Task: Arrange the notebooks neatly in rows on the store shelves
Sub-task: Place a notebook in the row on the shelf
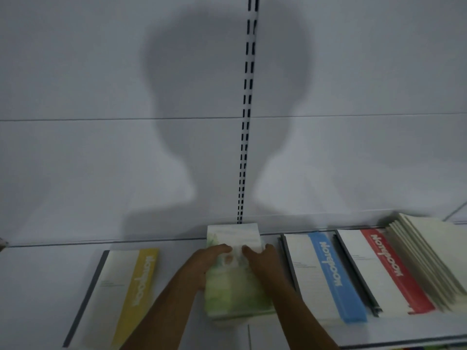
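Out toward the left end of the shelf lies the yellow notebook, flat, its spine side angled a touch and its far edge short of the back wall, well apart from the action. Now the middle: the left hand and the right hand sit close together on the green stack, fingers lying fairly straight across the top cover, pressing rather than gripping, though blur hides the fingertips. The stack's far edge meets the shelf's back edge, right under the slotted upright. The job here, I'd say, is squaring it: even pressure from both palms, nudge the near end so the sides run parallel with its neighbours, and keep the loose covers from fanning. Just beside it on the right, the blue notebook lies on others, then the red notebook, both slanting. At the right end, the pale stack is splayed and will want tidying too.
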A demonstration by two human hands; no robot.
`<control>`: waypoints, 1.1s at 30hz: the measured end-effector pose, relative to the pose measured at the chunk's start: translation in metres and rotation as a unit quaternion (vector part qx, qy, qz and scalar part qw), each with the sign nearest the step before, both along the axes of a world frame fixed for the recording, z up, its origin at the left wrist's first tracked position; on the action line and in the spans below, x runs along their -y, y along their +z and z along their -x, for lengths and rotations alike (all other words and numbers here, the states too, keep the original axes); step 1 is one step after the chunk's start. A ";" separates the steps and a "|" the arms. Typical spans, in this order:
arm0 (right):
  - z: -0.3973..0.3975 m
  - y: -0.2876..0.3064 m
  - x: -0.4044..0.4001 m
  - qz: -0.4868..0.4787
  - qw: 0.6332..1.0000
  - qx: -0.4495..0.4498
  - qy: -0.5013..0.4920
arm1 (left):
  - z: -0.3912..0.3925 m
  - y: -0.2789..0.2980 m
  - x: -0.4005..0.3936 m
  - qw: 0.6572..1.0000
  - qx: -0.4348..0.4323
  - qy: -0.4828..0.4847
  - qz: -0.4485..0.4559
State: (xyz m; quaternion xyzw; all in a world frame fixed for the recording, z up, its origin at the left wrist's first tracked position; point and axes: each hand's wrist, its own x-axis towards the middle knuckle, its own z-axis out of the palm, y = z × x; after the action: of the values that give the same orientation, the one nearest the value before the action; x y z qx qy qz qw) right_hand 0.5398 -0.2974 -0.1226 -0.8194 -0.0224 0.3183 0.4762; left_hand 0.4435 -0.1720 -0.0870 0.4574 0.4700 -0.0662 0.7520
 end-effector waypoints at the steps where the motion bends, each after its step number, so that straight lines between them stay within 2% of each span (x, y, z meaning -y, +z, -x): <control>1: 0.002 0.009 0.003 -0.002 1.000 -0.009 0.000 | 0.001 0.001 0.001 1.000 -0.002 -0.016 0.005; 6: 0.009 0.011 0.013 -0.039 0.998 -0.056 -0.002 | 0.020 -0.003 0.004 0.998 0.019 -0.020 0.048; 9: 0.019 0.014 0.012 -0.071 0.997 -0.012 -0.015 | 0.034 -0.006 0.006 0.998 0.062 -0.015 0.029; 12: 0.028 0.027 0.008 -0.120 0.992 0.048 -0.002 | 0.044 0.000 0.005 0.988 0.154 0.007 -0.002; 15: 0.037 0.043 0.006 -0.228 0.965 0.131 0.014 | 0.050 0.009 0.000 0.963 0.256 0.006 -0.080; 18: 0.049 0.045 0.012 -0.325 0.939 0.108 0.041 | 0.058 0.017 -0.015 0.916 0.316 -0.061 -0.239; 20: 0.058 0.034 0.018 -0.344 0.932 0.100 0.056 | 0.066 0.014 -0.021 0.894 0.322 -0.113 -0.291; 22: 0.066 0.021 0.019 -0.321 0.938 0.114 0.061 | 0.079 0.003 -0.025 0.889 0.321 -0.127 -0.300; 26: 0.084 0.017 0.008 -0.290 0.945 0.128 0.077 | 0.105 -0.017 -0.030 0.897 0.324 -0.121 -0.274; 29: 0.085 0.018 0.004 -0.318 0.937 0.123 0.079 | 0.107 -0.017 -0.025 0.909 0.318 -0.102 -0.248; 33: 0.078 0.026 0.007 -0.327 0.933 0.127 0.079 | 0.099 -0.009 -0.021 0.901 0.326 -0.098 -0.267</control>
State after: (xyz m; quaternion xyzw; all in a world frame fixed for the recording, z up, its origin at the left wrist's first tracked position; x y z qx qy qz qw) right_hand 0.4620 -0.3041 -0.0968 -0.6476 -0.2499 0.2231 0.6843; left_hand 0.3441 -0.1511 -0.0957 0.6811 0.1510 0.1413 0.7024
